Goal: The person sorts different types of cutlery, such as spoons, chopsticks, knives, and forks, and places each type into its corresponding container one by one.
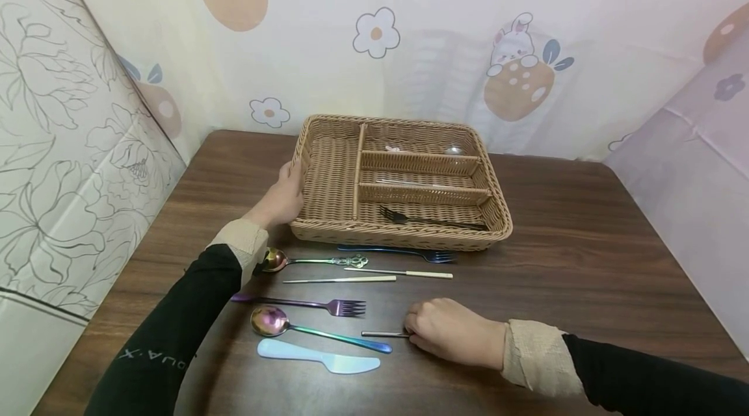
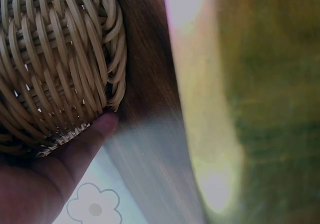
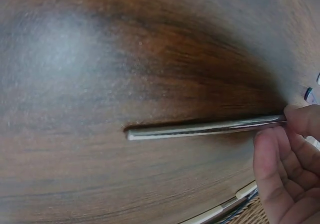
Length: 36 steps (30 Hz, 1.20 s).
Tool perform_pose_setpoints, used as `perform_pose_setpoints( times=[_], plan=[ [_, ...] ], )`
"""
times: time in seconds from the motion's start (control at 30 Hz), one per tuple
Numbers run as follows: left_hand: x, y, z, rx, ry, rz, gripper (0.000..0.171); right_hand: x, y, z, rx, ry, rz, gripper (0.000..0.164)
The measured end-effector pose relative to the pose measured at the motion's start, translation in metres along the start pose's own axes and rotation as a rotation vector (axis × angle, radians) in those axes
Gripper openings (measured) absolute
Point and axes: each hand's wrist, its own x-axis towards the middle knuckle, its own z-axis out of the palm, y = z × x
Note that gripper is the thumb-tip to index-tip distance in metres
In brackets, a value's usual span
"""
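My left hand (image 1: 281,196) grips the left side of a wicker cutlery basket (image 1: 357,231) near the front corner. In the left wrist view one of its fingers (image 2: 82,151) lies along the woven rim. Low over the table, my right hand (image 1: 453,333) pinches a slim silver chopstick (image 3: 200,130) between thumb and fingertips. One end sticks out to the left of the hand in the head view. Left of it lie a rainbow spoon (image 1: 328,335), a light-blue knife (image 1: 318,355) and a purple fork (image 1: 345,307).
Inside the basket are a black fork (image 1: 433,221), thin silver sticks (image 1: 409,182) and a shiny spoon (image 1: 453,151). Before it lie a blue fork (image 1: 404,250), an ornate spoon (image 1: 310,261) and cream-handled chopsticks (image 1: 368,279). A patterned curtain (image 1: 433,71) hangs behind the table (image 1: 579,234).
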Motion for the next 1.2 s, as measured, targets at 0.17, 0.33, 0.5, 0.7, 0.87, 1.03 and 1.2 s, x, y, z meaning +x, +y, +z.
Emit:
perform_pose_setpoints(
  times=[0.17, 0.33, 0.5, 0.7, 0.87, 1.03, 1.2],
  plan=[
    [0.0, 0.0, 0.0, -0.002, -0.002, 0.001, 0.069, 0.001, 0.001, -0.001, 0.021, -0.019, 0.004, 0.018],
    [0.0, 0.001, 0.001, -0.002, 0.0, 0.004, 0.069, 0.0, 0.004, -0.002, 0.043, -0.022, 0.0, 0.019],
    [0.0, 0.001, 0.0, -0.008, -0.007, 0.005, 0.069, -0.001, 0.011, -0.007, 0.066, -0.021, 0.007, 0.02],
    [-0.001, 0.001, -0.001, -0.012, -0.008, -0.008, 0.069, 0.0, 0.022, -0.017, 0.075, -0.004, 0.023, 0.02],
    [-0.001, 0.0, -0.001, -0.003, -0.007, -0.008, 0.068, 0.002, 0.026, -0.025, 0.054, 0.006, 0.018, 0.021],
    [0.0, -0.001, -0.001, 0.007, -0.003, 0.0, 0.068, 0.006, 0.034, -0.039, 0.03, 0.044, -0.004, 0.018],
    [0.0, 0.0, 0.0, 0.006, 0.0, 0.013, 0.069, 0.01, 0.047, -0.056, 0.021, 0.085, 0.011, 0.016]
  ],
)
